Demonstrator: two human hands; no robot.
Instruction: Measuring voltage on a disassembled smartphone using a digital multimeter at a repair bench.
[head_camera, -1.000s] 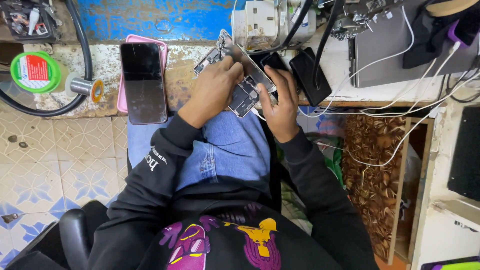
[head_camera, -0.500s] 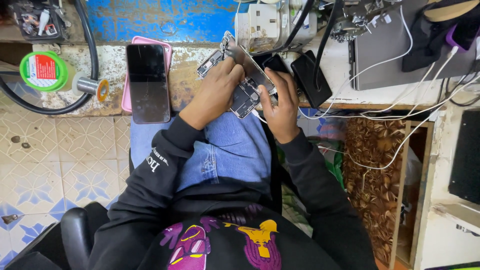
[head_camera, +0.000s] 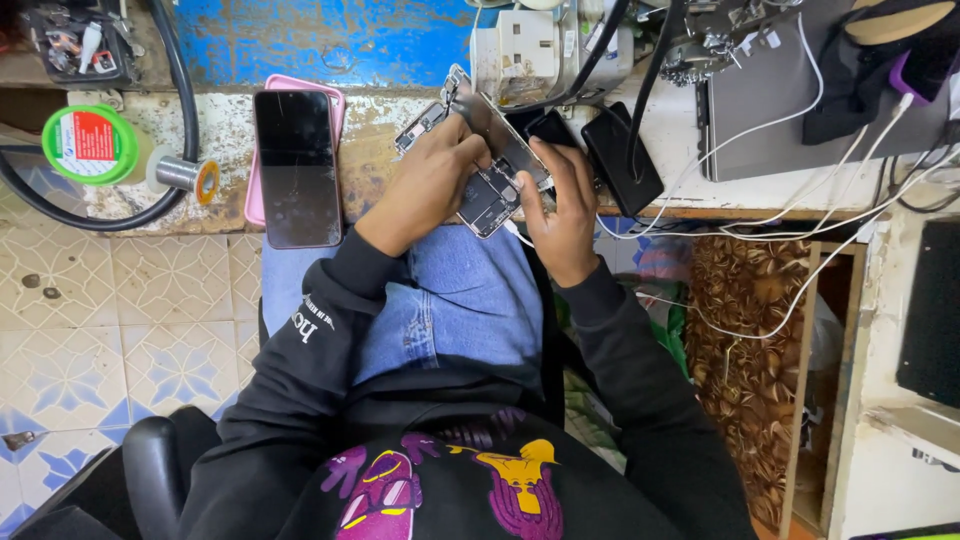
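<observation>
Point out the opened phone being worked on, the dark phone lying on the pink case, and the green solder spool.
opened phone (head_camera: 490, 195), head view, on its exposed inner board.
dark phone (head_camera: 296, 165), head view, middle of its black screen.
green solder spool (head_camera: 88, 144), head view, on its round top face.

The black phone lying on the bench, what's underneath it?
A pink case peeks out from under the black phone along its top and sides. The worn bench holds both. The case's middle is covered.

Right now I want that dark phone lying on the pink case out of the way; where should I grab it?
Grip the dark glass-fronted phone by its two long edges, coming from the near end. That end overhangs the worn bench edge, and it lies flat on the pink case, clear of the left hand.
</observation>
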